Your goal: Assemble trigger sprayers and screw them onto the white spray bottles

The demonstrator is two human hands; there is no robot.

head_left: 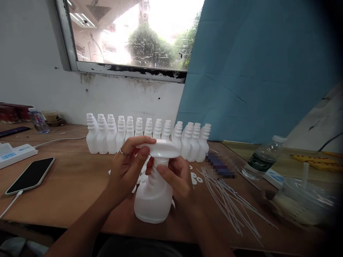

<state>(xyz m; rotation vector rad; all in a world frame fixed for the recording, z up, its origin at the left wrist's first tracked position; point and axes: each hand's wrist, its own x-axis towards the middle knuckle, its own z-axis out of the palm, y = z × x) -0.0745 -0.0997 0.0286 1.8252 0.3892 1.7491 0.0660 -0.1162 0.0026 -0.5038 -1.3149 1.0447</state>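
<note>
A white plastic spray bottle (153, 201) stands slightly tilted near the table's front edge, with a white spray head (164, 149) on its neck. My left hand (130, 164) pinches the left end of the spray head between thumb and fingers. My right hand (179, 176) is wrapped round the neck just below the head, its thumb in front. Behind my hands stands a row of several white open-necked bottles (92, 137). Small white parts (197, 178) lie behind and beside the held bottle, partly hidden by my hands.
Thin white tubes (225, 203) lie spread at the right, near a water bottle (261, 159) and a lidded cup (302, 203). A charging phone (30, 175) and a power strip (16, 155) are at the left. The table (80, 192) ends close in front.
</note>
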